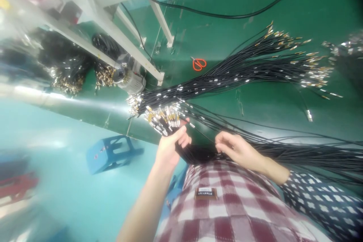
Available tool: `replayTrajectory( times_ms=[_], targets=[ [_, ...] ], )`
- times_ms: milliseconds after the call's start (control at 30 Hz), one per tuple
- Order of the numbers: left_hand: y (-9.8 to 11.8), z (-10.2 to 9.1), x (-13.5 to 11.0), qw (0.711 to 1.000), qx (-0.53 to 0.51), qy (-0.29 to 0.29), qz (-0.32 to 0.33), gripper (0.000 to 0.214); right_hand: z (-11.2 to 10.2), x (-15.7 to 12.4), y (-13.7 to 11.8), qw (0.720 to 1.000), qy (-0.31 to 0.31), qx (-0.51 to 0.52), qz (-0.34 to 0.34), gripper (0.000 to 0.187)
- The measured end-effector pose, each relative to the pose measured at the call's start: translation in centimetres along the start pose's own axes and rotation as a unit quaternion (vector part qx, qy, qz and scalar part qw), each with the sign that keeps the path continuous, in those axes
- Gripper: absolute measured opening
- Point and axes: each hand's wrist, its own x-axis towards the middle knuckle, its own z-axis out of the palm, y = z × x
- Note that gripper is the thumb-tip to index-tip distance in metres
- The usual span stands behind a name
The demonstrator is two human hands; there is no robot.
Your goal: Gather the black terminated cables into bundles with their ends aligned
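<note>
My left hand is wrapped round a bundle of thin black cables, just below their silvery and yellowish connector ends. My right hand is to the right with thumb and forefinger together on a single black cable. The rest of the held bundle runs to the right under that hand, along the bench edge. Beyond both hands, a larger bundle of black cables lies across the green bench, its tips fanned out at the right.
Red-handled scissors lie on the green bench. Pale metal frame legs stand at the back, near a grey motor-like device. Coiled cables lie farther left. A blue stool is on the floor.
</note>
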Motion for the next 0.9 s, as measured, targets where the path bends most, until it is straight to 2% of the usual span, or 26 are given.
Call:
replayTrajectory(
  times_ms=[100,200,367,433,500,567,667,733,800,900],
  targets=[
    [-0.1,0.1,0.0,1.000,-0.003,0.012,-0.003,0.024,-0.2,-0.3,0.0,1.000,-0.021,-0.023,0.003,0.018],
    [-0.4,0.3,0.0,1.000,-0.002,0.026,-0.006,0.018,0.1,0.7,-1.3,0.997,-0.024,-0.068,0.009,0.017],
    [-0.6,0.5,-0.2,0.999,0.006,0.038,0.011,0.019,2.0,4.1,-4.6,0.982,0.110,-0.136,-0.076,0.018],
    [-0.7,0.4,-0.3,0.999,0.002,0.043,0.012,0.019,2.0,3.9,-3.8,0.972,0.116,-0.174,-0.106,0.019],
    [-0.7,0.2,-0.4,0.999,-0.005,0.050,0.007,0.018,1.2,2.2,-1.6,0.963,0.077,-0.232,-0.116,0.021],
    [-0.7,0.1,-0.5,0.998,-0.013,0.054,-0.002,0.018,-0.1,0.1,0.9,0.954,0.035,-0.280,-0.098,0.022],
    [-0.8,0.1,-0.5,0.998,-0.020,0.057,-0.009,0.020,-1.1,-1.3,2.2,0.954,0.052,-0.293,-0.045,0.025],
    [-0.7,0.2,-0.6,0.998,-0.015,0.053,-0.005,0.020,-0.3,-0.3,0.9,0.960,0.059,-0.268,-0.048,0.030],
    [-0.7,0.0,-0.7,0.999,-0.001,0.035,0.005,0.021,1.4,1.7,-1.3,0.968,0.049,-0.235,-0.072,0.022],
    [-0.6,-0.4,-0.9,1.000,0.018,0.000,0.009,0.033,3.9,4.3,-4.2,0.977,0.060,-0.191,-0.070,0.031]
  ],
)
